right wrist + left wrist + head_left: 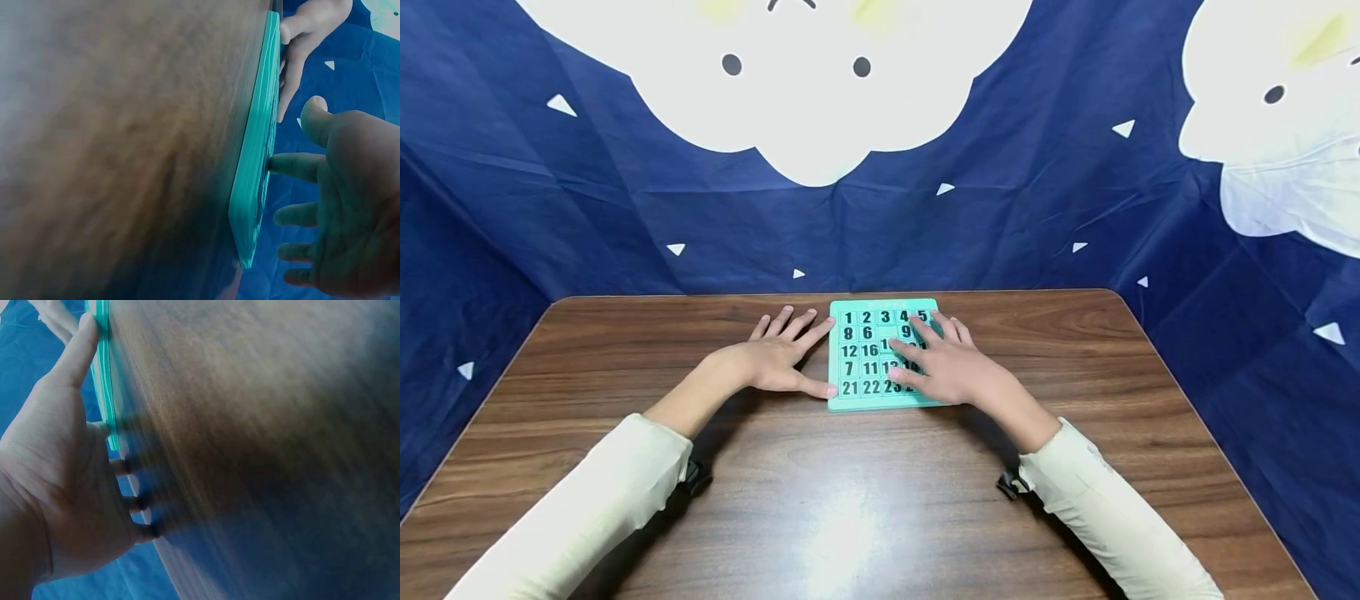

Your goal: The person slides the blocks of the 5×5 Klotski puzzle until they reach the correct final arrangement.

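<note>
A turquoise sliding number puzzle (870,368) lies flat on the wooden table, its black-numbered tiles facing up. A gap shows in the second row, between 6 and 9. My left hand (767,363) is spread at the puzzle's left side, thumb and index fingertip touching the frame's edge. Over the puzzle's right part stretches my right hand (958,369), covering several tiles. Its index fingertip touches a tile just below the gap, while in the right wrist view the thumb (317,119) and other fingers stand off the surface.
The brown table (775,517) reaches back to a dark blue cloth (760,225) with white cloud shapes and small triangles. Cloth also hangs at both sides. A bright reflection lies on the near tabletop. Black straps (1011,483) show at the sleeve cuffs.
</note>
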`<state>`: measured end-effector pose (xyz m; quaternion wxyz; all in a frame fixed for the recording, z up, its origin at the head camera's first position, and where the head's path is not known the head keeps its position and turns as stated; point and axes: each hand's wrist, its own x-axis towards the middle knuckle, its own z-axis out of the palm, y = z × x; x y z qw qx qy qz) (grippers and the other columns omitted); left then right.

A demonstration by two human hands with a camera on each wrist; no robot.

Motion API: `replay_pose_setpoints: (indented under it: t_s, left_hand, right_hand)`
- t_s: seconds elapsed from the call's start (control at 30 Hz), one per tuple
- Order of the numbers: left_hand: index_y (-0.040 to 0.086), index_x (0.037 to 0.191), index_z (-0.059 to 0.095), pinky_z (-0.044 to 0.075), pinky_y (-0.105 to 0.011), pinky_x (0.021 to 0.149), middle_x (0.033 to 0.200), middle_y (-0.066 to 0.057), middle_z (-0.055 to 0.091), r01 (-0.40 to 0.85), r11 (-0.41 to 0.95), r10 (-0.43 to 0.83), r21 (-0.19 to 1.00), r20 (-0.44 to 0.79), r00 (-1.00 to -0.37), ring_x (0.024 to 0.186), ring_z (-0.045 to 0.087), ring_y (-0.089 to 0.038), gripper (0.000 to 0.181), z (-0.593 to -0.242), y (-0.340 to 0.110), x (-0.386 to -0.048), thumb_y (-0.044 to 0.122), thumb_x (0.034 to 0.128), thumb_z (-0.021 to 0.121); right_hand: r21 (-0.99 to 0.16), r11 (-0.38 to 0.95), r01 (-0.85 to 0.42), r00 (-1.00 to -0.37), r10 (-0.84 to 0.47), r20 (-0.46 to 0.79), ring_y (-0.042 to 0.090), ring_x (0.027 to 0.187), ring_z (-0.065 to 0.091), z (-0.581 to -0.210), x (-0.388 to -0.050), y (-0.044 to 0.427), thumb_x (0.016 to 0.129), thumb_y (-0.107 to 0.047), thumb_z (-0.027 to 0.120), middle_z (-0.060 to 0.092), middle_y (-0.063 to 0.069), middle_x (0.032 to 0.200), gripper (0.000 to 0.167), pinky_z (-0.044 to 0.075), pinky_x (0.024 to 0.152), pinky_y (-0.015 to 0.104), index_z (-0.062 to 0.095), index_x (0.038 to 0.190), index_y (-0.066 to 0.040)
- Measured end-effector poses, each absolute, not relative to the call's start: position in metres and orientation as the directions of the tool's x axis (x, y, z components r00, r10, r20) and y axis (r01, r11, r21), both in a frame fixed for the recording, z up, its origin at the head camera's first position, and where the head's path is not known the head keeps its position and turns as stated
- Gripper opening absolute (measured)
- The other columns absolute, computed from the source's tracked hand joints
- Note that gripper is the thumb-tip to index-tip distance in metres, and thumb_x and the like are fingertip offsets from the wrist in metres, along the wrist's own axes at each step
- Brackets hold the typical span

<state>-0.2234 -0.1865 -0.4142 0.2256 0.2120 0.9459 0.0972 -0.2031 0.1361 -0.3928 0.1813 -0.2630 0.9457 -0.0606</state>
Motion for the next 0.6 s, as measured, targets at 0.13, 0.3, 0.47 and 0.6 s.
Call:
replay_pose_setpoints:
  t_s: [0.13, 0.3, 0.47, 0.6]
  left_hand:
    - [0.032, 0.184, -0.002, -0.007, -0.076, 0.139, 0.193, -0.013, -0.006, 0.361, 0.89, 0.447, 0.278, -0.385, -0.807, 0.175, -0.016, -0.052, 0.131, -0.415, -0.187, -0.223, 0.093, 0.09, 0.066]
    - [0.033, 0.184, -0.003, -0.008, -0.075, 0.139, 0.193, -0.012, -0.007, 0.36, 0.889, 0.45, 0.283, -0.394, -0.801, 0.175, -0.017, -0.051, 0.131, -0.416, -0.187, -0.224, 0.094, 0.0899, 0.065]
    - [0.033, 0.184, -0.003, -0.008, -0.075, 0.139, 0.193, -0.013, -0.007, 0.357, 0.892, 0.444, 0.276, -0.395, -0.805, 0.175, -0.016, -0.051, 0.13, -0.414, -0.188, -0.223, 0.093, 0.0908, 0.066]
    - [0.033, 0.184, -0.003, -0.008, -0.076, 0.139, 0.193, -0.013, -0.006, 0.364, 0.89, 0.449, 0.275, -0.39, -0.804, 0.175, -0.015, -0.052, 0.13, -0.413, -0.187, -0.223, 0.093, 0.0905, 0.066]
  right_hand:
    - [-0.181, 0.87, -0.458, -0.815, -0.492, -0.306, 0.05, 0.178, -0.004, -0.393, -0.212, 0.129, 0.118, -0.067, 0.037, 0.006, 0.016, 0.192, 0.071, 0.002, 0.142, 0.072, 0.033, 0.18, -0.032]
    - [-0.18, 0.865, -0.469, -0.809, -0.502, -0.306, 0.047, 0.178, -0.005, -0.395, -0.21, 0.121, 0.117, -0.069, 0.038, 0.005, 0.013, 0.193, 0.07, 0.002, 0.142, 0.072, 0.033, 0.179, -0.037]
    - [-0.208, 0.834, -0.511, -0.768, -0.552, -0.324, 0.046, 0.178, -0.007, -0.396, -0.201, 0.118, 0.116, -0.072, 0.036, 0.004, 0.011, 0.193, 0.067, 0.003, 0.141, 0.074, 0.032, 0.178, -0.046]
    - [-0.201, 0.849, -0.488, -0.786, -0.528, -0.321, 0.048, 0.178, -0.006, -0.393, -0.198, 0.13, 0.117, -0.07, 0.038, 0.005, 0.013, 0.193, 0.065, 0.002, 0.142, 0.073, 0.036, 0.177, -0.046]
